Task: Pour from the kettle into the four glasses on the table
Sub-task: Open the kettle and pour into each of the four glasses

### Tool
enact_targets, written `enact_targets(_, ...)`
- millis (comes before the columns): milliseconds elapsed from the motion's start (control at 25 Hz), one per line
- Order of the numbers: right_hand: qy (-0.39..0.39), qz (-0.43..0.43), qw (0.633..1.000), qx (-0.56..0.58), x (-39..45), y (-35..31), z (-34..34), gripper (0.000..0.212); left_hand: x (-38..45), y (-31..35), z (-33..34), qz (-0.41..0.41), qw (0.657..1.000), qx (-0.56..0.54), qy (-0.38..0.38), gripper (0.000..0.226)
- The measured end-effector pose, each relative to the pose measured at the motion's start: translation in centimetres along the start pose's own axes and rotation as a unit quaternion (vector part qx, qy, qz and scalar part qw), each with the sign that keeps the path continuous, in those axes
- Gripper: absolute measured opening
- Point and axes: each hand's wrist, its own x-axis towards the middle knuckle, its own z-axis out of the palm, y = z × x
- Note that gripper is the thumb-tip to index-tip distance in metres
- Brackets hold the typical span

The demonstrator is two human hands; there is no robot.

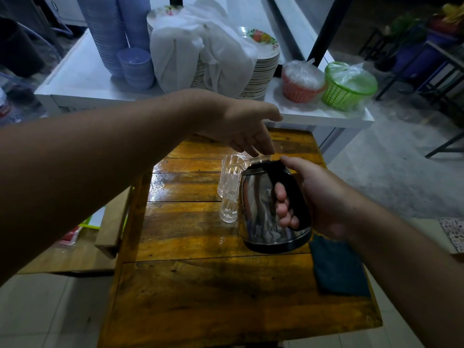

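Head view, and we see the right hand (pixel 324 197) wrapped tight around the black handle of the steel kettle (pixel 266 209), holding it tilted forward above the wooden table (pixel 200 285). Our left hand (pixel 241 126) reaches across with fingers spread loose, fingertips touching the top of the kettle at its lid. Two clear glasses (pixel 229 187) stand just left of the kettle, touching or nearly so; any others we cannot make out. A dark cloth (pixel 339 267) lies on the table's right edge, under the right wrist.
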Motion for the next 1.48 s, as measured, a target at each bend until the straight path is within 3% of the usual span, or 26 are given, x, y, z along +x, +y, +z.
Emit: enact_targets(1480, -0.005, -0.021, 1.000, 0.011, 0.4, 1.2, -0.3, 0.076, 0.0, 0.2, 0.4, 0.000, 1.000, 0.006, 0.009, 0.074)
